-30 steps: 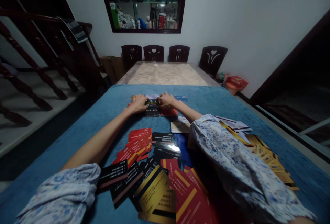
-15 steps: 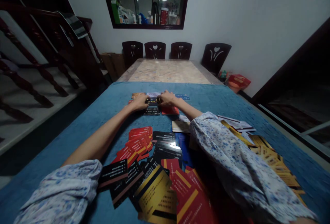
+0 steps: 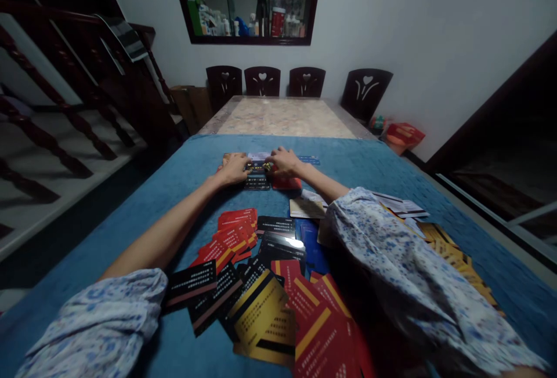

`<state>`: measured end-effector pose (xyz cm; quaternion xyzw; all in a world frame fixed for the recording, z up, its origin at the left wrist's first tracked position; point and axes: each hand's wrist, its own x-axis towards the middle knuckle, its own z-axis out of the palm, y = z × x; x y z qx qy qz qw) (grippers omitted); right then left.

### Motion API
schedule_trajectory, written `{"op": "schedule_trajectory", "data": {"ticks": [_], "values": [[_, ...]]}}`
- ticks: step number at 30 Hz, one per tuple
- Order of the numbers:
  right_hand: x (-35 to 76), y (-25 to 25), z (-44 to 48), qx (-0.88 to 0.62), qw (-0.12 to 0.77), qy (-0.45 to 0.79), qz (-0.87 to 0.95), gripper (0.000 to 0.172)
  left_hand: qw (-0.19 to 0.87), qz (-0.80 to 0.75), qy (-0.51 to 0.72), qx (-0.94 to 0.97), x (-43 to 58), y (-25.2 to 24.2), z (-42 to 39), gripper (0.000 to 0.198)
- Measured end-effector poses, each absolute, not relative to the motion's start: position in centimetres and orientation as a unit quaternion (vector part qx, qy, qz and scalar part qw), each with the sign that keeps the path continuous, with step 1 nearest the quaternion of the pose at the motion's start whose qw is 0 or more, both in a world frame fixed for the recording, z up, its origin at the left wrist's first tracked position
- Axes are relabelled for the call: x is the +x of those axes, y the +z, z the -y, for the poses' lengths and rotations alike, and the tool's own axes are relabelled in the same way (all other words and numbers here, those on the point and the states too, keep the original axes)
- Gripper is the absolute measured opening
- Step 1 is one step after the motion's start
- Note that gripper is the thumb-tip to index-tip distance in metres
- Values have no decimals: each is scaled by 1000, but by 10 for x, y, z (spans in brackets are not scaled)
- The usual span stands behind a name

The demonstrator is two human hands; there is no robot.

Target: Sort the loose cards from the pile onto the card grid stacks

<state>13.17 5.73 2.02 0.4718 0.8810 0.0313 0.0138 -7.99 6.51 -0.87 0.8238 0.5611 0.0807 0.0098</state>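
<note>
Toward the far part of the blue cloth, a black card [image 3: 256, 167] with gold print lies between my two hands. My left hand [image 3: 235, 169] has its curled fingers at the card's left edge. At its right edge are the bent fingertips of my right hand [image 3: 285, 163]. Just nearer lies another black card [image 3: 257, 184]. Beside it, a red card [image 3: 286, 183] sits partly under my right hand. A pale card [image 3: 258, 156] shows behind, with an orange card [image 3: 232, 156] to the left and a blue card [image 3: 310, 160] to the right.
Closer to me are overlapping red cards [image 3: 232, 233], black cards [image 3: 278, 244], gold cards [image 3: 265, 320] and dark red cards [image 3: 319, 331]. More gold cards [image 3: 456, 259] fan out at right, past my sleeve. Chairs [image 3: 261, 81] stand beyond the marble table end [image 3: 287, 116].
My hands stay around the same black card. The fingers of my right hand are slightly more raised and arched. The whole view has shifted a little.
</note>
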Motion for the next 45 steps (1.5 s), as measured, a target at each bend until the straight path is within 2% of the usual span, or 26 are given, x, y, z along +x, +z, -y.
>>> {"op": "schedule_trajectory", "data": {"ticks": [6, 14, 19, 40, 45], "values": [[143, 24, -33, 422, 4, 58, -905, 48, 6, -532, 91, 842, -82, -2, -32, 42], [148, 25, 7, 359, -20, 72, -930, 38, -1, -456, 130, 880, -84, -5, 10, 33], [142, 20, 21, 342, -32, 79, -936, 40, -11, -424, 152, 893, -82, -5, 31, 33], [157, 1, 90, 301, -44, 53, -951, 27, -33, -323, 191, 927, -71, -15, 115, 27], [168, -8, 110, 266, -75, 46, -960, 26, -33, -289, 200, 936, -70, -18, 137, 28]]}}
